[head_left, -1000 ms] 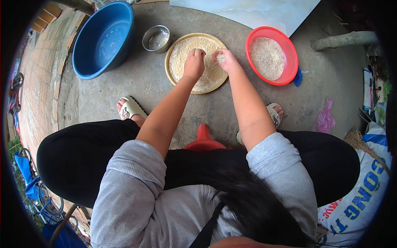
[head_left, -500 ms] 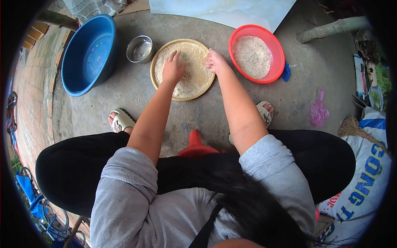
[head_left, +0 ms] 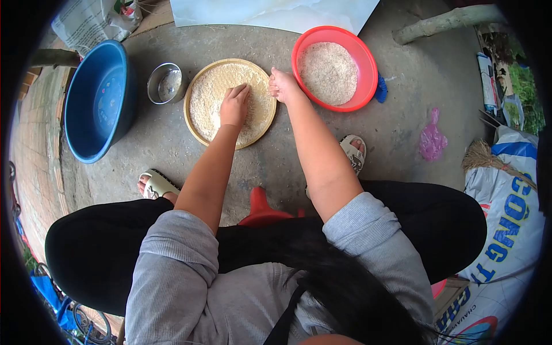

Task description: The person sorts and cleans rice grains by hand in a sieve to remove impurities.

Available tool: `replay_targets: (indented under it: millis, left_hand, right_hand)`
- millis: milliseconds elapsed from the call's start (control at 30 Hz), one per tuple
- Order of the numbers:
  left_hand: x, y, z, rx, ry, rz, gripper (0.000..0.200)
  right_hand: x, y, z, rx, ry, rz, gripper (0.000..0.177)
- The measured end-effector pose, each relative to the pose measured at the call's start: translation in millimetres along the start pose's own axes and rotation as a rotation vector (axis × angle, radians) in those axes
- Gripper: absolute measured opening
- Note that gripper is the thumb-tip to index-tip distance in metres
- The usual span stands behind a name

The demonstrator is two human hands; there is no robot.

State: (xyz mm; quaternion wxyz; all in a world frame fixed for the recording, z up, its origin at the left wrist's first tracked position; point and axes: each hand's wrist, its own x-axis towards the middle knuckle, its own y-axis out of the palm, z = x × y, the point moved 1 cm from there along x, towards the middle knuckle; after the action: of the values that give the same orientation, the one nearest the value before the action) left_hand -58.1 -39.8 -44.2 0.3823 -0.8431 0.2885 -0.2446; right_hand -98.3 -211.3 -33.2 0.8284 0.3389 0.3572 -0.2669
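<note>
A round woven bamboo tray (head_left: 193, 127) with a yellowish rim lies on the concrete floor, with pale rice grains (head_left: 208, 86) spread over it. My left hand (head_left: 234, 107) rests on the grains near the tray's middle, fingers extended close together and pointing away to the right; their undersides are hidden. At the tray's right edge, my right hand (head_left: 283, 86) is closed around the rim. Just right of that hand stands a red plastic basin (head_left: 369, 72) holding more rice (head_left: 328, 73). Left of the tray is a small steel bowl (head_left: 178, 95) with a few grains inside.
A large blue basin (head_left: 95, 109) stands at the far left. A pale sheet (head_left: 276, 12) lies at the back, beside a wooden pole (head_left: 448, 24). On the right are a pink plastic bag (head_left: 432, 141), a straw broom (head_left: 483, 158) and printed sacks (head_left: 506, 230). A red stool (head_left: 261, 207) shows between my legs.
My left hand's spread fingers have come together and turned rightward over the rice. My right hand still grips the rim. The view has shifted, moving the floor items leftward in the picture.
</note>
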Motion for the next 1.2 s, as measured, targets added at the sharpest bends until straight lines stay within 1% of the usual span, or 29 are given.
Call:
replay_targets:
  millis: [67,100,133,167,200,233,267,300,333,367,433,467,500,533,567,633,700,733,800,833,900,933,1033,1067,1100,1167,1200]
  left_hand:
    - [-0.8,-0.2,1.5,-0.004,0.007,-0.081,0.017]
    - [4.0,-0.5,-0.8,-0.007,0.005,-0.082,0.017]
    - [13.4,-3.8,-3.6,-0.043,-0.082,-0.112,0.014]
    - [21.8,-7.2,-6.5,-0.08,-0.169,-0.14,0.011]
    - [29.2,-13.1,-14.7,-0.195,-0.222,-0.226,0.01]
    - [35.6,-18.3,-21.7,-0.196,-0.224,-0.225,0.01]
    - [42.0,-23.7,-28.0,-0.313,-0.249,-0.138,0.012]
    - [49.0,-32.4,-37.1,-0.429,-0.273,-0.051,0.014]
    - [55.1,-49.0,-55.5,-0.646,-0.415,0.154,0.017]
    - [57.6,-49.5,-55.9,-0.645,-0.414,0.152,0.017]
    - [67.4,-46.9,-54.9,-0.49,-0.272,0.39,0.022]
    - [71.6,-48.9,-51.1,-0.488,-0.271,0.389,0.022]
    - [76.0,-53.4,-42.8,-0.437,-0.198,0.269,0.024]
    - [78.7,-59.8,-32.5,-0.386,-0.126,0.149,0.026]
    - [79.1,-67.6,-21.5,-0.333,-0.054,0.03,0.029]
    - [78.5,-92.6,11.4,-0.075,-0.298,0.069,0.028]
    - [68.3,-95.6,59.5,0.005,-0.442,0.081,0.025]
    - [59.8,-92.4,71.7,0.008,-0.444,0.073,0.025]
    - [38.1,-90.5,88.0,0.116,-0.51,-0.222,0.021]
    - [33.1,-87.9,87.2,0.121,-0.512,-0.225,0.021]
    - [25.6,-77.4,74.5,0.194,-0.386,-0.419,0.019]
    - [22.8,-79.8,59.0,0.157,-0.42,-0.417,0.02]
    - [12.7,-60.6,58.1,0.205,-0.457,-0.367,0.023]
    - [8.7,-54.7,57.9,0.22,-0.52,-0.371,0.026]
    - [6.4,-49.9,53.6,0.221,-0.522,-0.374,0.026]
    - [1.8,-42.2,46.6,0.242,-0.614,-0.485,0.029]
    - [1.8,-40.7,46.1,0.269,-0.616,-0.439,0.03]
  right_hand:
    - [-6.6,-1.3,-2.2,-0.007,0.024,-0.017,0.038]
    - [-8.8,-1.3,-2.5,-0.018,0.048,-0.026,0.037]
    - [-6.2,-5.6,-3.0,0.023,0.048,0.047,0.032]
    - [-1.5,-7.3,-3.9,0.02,0.049,0.045,0.032]
    - [-5.0,-1.0,-1.9,-0.052,0.036,-0.002,0.029]
    - [-7.3,4.0,-0.1,-0.124,0.023,-0.049,0.028]
    - [-10.3,8.2,2.5,-0.19,-0.002,-0.058,0.027]
    - [-9.1,10.8,1.5,-0.191,-0.001,-0.056,0.027]
    - [-6.9,14.2,1.0,-0.098,-0.003,-0.018,0.024]
    - [-5.4,16.5,1.6,-0.004,-0.007,0.019,0.021]
    - [0.2,14.9,-0.1,0.024,-0.015,0.043,0.021]
    - [2.7,14.3,-1.8,0.051,-0.022,0.065,0.02]
    - [4.1,14.5,-3.0,0.076,-0.028,0.088,0.02]
    - [3.7,13.1,-3.0,0.129,0.026,0.02,0.02]
    - [2.1,11.4,-3.5,0.127,0.027,0.023,0.02]
    - [14.3,-0.2,-7.5,0.067,0.044,-0.002,0.023]
    - [1.4,5.3,-6.6,0.029,0.03,-0.019,0.026]
    - [-2.2,5.7,-6.0,-0.015,0.017,-0.03,0.027]
    - [-5.3,8.7,-7.0,-0.065,-0.012,-0.074,0.028]
    - [-4.8,9.3,-6.9,-0.065,-0.011,-0.068,0.028]
    - [-4.5,8.1,-6.6,-0.065,-0.032,-0.061,0.03]
    - [-4.3,8.5,-5.9,-0.054,-0.009,-0.064,0.031]
    - [-4.1,8.9,-3.8,-0.055,0.01,-0.053,0.031]
    - [-4.3,8.4,-3.4,-0.059,0.01,-0.05,0.031]
    - [-4.3,7.4,-3.4,-0.054,0.014,-0.023,0.03]
    - [-2.3,4.2,-3.9,-0.048,0.019,0.006,0.03]
    - [-1.9,2.9,-4.3,-0.03,0.02,0.021,0.03]
